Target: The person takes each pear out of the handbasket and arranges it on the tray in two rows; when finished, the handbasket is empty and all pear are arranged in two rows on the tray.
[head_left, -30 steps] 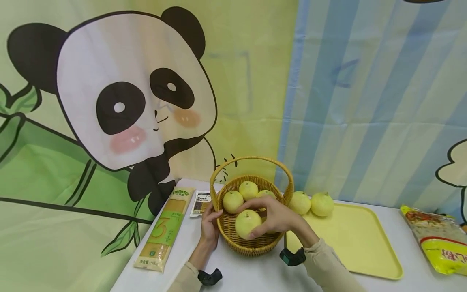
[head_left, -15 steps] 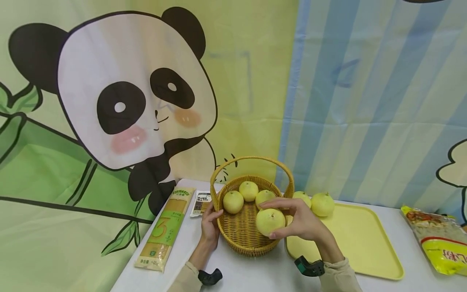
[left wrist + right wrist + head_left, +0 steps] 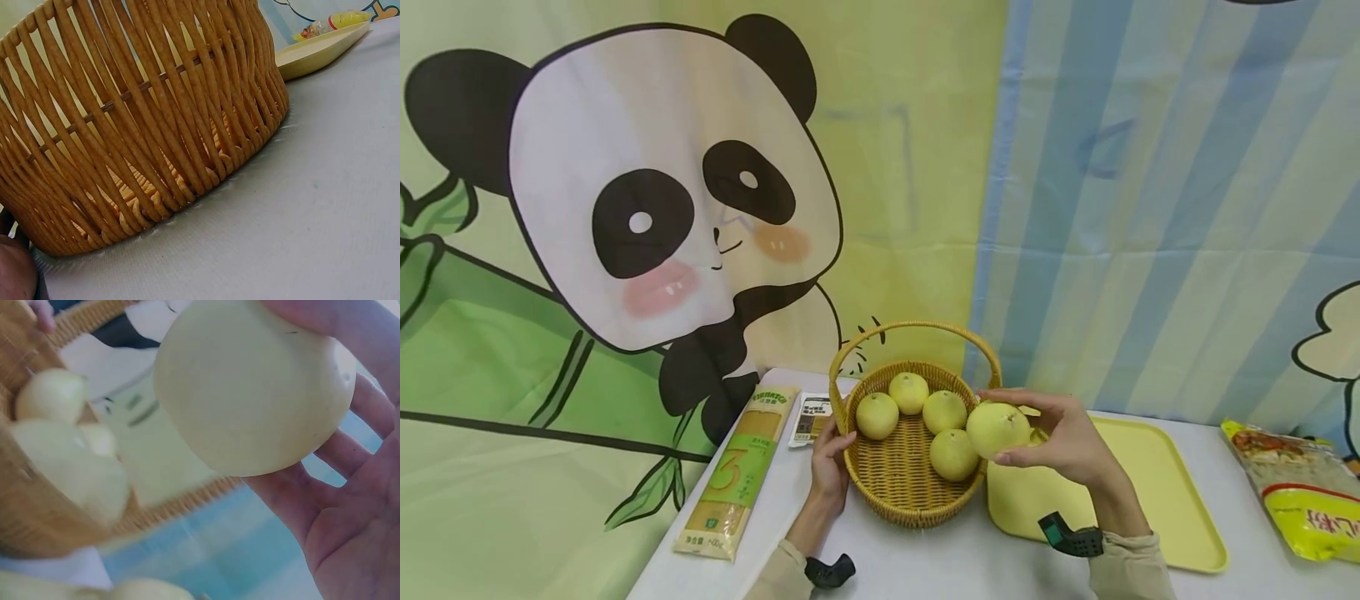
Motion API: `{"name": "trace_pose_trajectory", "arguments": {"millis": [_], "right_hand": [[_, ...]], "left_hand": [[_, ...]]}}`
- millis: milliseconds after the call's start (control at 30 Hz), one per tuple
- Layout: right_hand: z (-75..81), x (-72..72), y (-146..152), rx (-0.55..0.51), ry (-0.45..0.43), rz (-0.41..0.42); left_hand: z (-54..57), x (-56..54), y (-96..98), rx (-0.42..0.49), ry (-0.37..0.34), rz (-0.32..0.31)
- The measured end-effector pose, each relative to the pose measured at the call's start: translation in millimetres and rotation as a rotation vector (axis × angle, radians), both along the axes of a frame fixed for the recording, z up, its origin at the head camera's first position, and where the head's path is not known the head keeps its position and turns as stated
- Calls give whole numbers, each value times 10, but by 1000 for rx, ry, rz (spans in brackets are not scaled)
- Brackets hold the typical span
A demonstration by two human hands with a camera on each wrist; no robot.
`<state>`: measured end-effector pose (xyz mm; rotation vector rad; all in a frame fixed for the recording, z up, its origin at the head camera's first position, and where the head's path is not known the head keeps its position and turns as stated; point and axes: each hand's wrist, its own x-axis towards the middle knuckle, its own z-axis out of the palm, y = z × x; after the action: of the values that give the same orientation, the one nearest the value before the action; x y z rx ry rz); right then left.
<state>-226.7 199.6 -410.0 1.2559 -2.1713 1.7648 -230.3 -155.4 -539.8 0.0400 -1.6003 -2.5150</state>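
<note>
My left hand (image 3: 830, 471) grips the left side of a wicker basket (image 3: 917, 515) with a tall arched handle, its thumb over the rim. Several round, pale yellow-green fruits (image 3: 877, 416) lie inside, at the back and along the right wall. Just off the right rim, my right hand (image 3: 1071, 442) holds another fruit (image 3: 997, 431) between thumb and fingers. This held fruit (image 3: 250, 387) fills the upper middle of the right wrist view. Behind the right hand, part of one more fruit shows, mostly hidden. In the left wrist view the basket's woven wall (image 3: 144, 119) stands on the white cloth.
A yellow tray (image 3: 1165, 500) lies right of the basket, partly behind my right hand. Further right is a yellow food bag (image 3: 1300, 492). Left of the basket lie a long noodle packet (image 3: 733, 475) and a small white-and-brown packet (image 3: 808, 419). A panda-printed curtain (image 3: 910, 208) hangs behind.
My right hand let go of one fruit inside the basket at its right side, moved right and took hold of another. The left hand stayed on the basket.
</note>
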Motion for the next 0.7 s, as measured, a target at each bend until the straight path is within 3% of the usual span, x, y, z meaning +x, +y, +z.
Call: {"name": "trace_pose_trajectory", "arguments": {"millis": [333, 700], "right_hand": [[-43, -31, 687, -108, 10, -229], [-229, -89, 1216, -133, -135, -423]], "left_hand": [[-18, 10, 2, -20, -7, -1], [3, -1, 18, -6, -21, 14]]}}
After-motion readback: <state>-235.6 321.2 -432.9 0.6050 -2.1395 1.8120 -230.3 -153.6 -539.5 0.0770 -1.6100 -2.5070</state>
